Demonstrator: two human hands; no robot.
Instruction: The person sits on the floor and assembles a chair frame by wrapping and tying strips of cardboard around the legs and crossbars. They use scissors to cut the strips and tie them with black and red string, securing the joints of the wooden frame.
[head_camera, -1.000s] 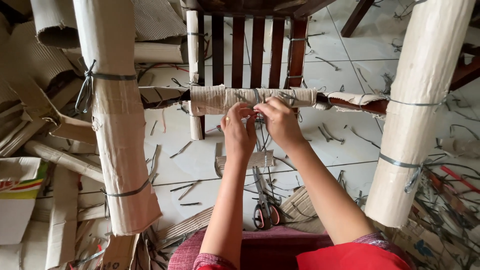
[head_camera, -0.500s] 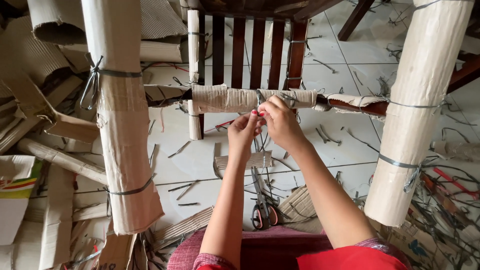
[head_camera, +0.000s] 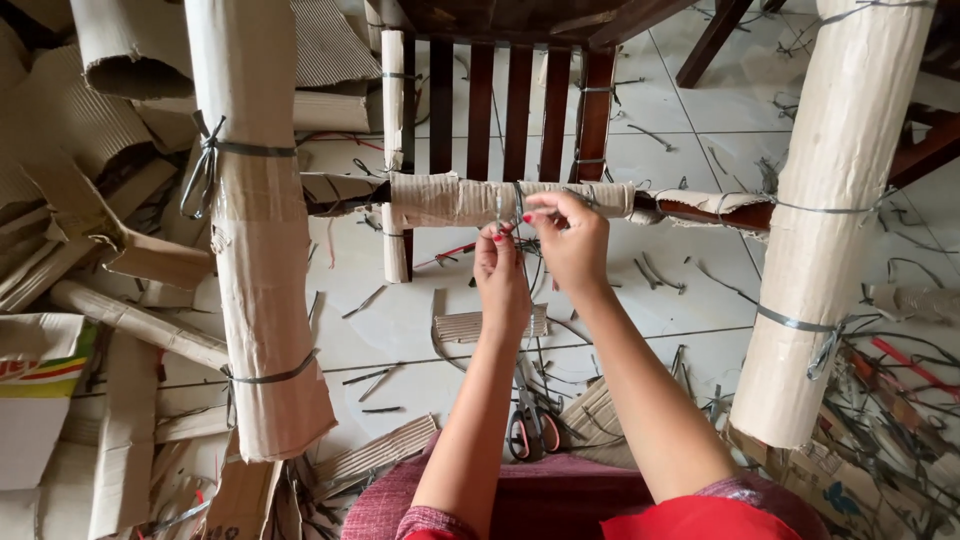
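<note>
Since a second ago, I've lifted both hands slightly. My left hand (head_camera: 503, 275) and right hand (head_camera: 568, 240) pinch the grey strap (head_camera: 520, 215) around the cardboard-wrapped rail (head_camera: 450, 200).

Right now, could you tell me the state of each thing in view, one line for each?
Left hand: raised, fingertips pinching a thin strap below the rail.
Right hand: fingertips pinching the strap at the rail.
Horizontal chair rail: wrapped in cardboard, strapped.
Left chair leg: wrapped in cardboard, tied with straps.
Right chair leg: wrapped, tied with straps.
Scissors: lying on the floor, blades shut.
Cardboard scraps: scattered on the floor.
</note>
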